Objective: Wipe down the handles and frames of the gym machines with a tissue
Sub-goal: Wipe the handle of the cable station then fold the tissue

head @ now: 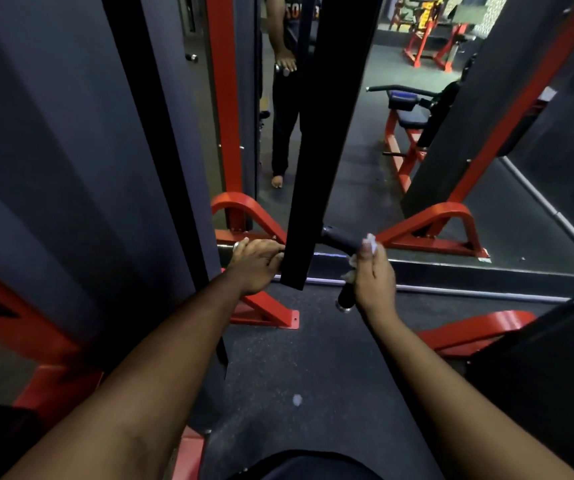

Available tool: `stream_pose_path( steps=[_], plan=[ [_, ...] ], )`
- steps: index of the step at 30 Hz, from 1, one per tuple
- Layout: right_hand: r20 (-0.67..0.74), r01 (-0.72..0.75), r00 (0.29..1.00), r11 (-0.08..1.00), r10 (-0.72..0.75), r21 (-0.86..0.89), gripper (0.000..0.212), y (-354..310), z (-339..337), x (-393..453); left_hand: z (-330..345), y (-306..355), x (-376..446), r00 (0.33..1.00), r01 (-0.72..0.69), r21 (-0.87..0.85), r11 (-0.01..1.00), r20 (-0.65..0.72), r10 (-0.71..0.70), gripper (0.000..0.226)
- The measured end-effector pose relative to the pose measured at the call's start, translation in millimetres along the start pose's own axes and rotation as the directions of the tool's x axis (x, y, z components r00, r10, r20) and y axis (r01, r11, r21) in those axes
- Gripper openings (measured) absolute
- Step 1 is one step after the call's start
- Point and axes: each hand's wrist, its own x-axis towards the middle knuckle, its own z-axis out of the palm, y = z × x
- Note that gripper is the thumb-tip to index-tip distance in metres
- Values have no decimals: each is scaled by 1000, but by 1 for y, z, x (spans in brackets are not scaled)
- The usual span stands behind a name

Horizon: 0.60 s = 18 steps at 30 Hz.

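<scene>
A black handlebar (341,239) with bent ends hangs low in front of me, partly hidden behind a black vertical pad (316,140). My left hand (256,265) grips the bar's left end, where a chrome cap shows. My right hand (375,275) is closed around the bar's right grip with a crumpled white tissue (370,242) pressed between palm and grip; the tissue sticks out above and beside my fingers. The grip's chrome end (344,306) pokes out below my right hand.
Red machine frame feet (264,306) stand on the dark rubber floor. A mirror (365,168) ahead reflects a standing person, a red bench machine (406,133) and red frames. A grey weight-stack column (70,168) rises on the left. A small white scrap (297,399) lies on the floor.
</scene>
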Motion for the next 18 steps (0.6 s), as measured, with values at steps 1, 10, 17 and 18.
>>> stream_pose_path(
  steps=[1,10,17,18],
  plan=[
    [2,89,996,990,-89,-107,50,-14,-1,7,0,1,0,1000,3,2,1000,-7,-3,31],
    [37,-216,976,925,215,311,42,17,-4,4,0,2,-3,1000,2,31,1000,-5,-2,34],
    [193,-456,882,883,430,115,22,53,-9,-5,0,1,-7,999,17,20,1000,33,-18,36],
    [134,-453,890,878,436,154,24,47,-5,3,0,2,-7,999,18,18,1000,28,-18,37]
  ],
)
